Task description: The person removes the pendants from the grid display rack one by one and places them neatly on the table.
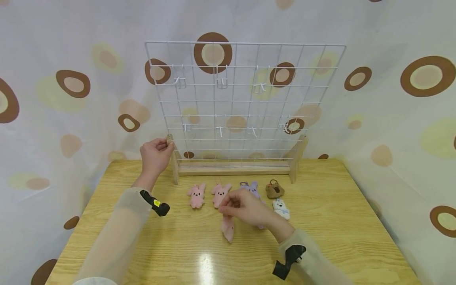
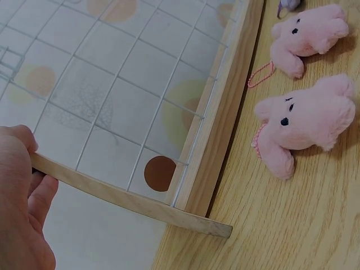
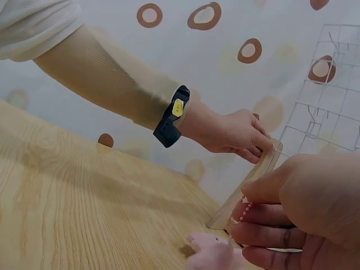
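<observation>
My left hand [image 1: 155, 155] grips the top of the wooden side post [image 2: 129, 198] at the left end of a white wire grid rack [image 1: 231, 101]. A pink plush keychain [image 1: 227, 228] dangles below my right hand [image 1: 247, 206], above the table. In the right wrist view, thumb and fingers pinch its pink bead chain [image 3: 246, 211]; only part of the plush shows. Two more pink plush keychains [image 1: 196, 196] lie in front of the rack. A purple plush [image 1: 252, 189] is partly hidden behind my right hand.
Several white hooks [image 1: 220, 131] hang on the grid in two rows. A brown plush head [image 1: 275, 190] and a white plush [image 1: 281, 209] lie right of the purple one. The wooden table [image 1: 342, 225] meets patterned cloth behind and at both sides.
</observation>
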Demonstrator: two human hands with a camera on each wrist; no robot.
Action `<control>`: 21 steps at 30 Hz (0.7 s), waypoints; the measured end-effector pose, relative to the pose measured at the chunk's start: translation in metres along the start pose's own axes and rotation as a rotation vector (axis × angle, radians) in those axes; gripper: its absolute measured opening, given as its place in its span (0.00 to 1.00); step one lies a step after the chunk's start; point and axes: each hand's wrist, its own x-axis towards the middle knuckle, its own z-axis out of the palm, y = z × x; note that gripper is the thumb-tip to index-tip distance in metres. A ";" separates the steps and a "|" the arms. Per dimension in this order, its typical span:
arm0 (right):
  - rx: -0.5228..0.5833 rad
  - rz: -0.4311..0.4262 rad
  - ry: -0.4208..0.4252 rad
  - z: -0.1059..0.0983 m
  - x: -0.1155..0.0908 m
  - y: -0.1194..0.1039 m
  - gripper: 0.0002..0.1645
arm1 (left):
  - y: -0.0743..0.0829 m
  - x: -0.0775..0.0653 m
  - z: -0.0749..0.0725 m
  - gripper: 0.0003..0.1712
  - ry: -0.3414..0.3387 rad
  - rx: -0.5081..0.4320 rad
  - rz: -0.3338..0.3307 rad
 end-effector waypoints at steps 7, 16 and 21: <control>0.039 0.003 0.012 -0.001 0.003 0.012 0.07 | -0.001 0.001 0.000 0.12 -0.007 -0.006 -0.005; -0.102 0.021 0.054 -0.019 -0.017 0.014 0.07 | -0.001 0.000 0.000 0.12 -0.009 -0.006 -0.009; -0.127 -0.026 -0.037 -0.024 -0.024 0.000 0.06 | 0.000 -0.001 0.000 0.12 -0.004 -0.003 -0.002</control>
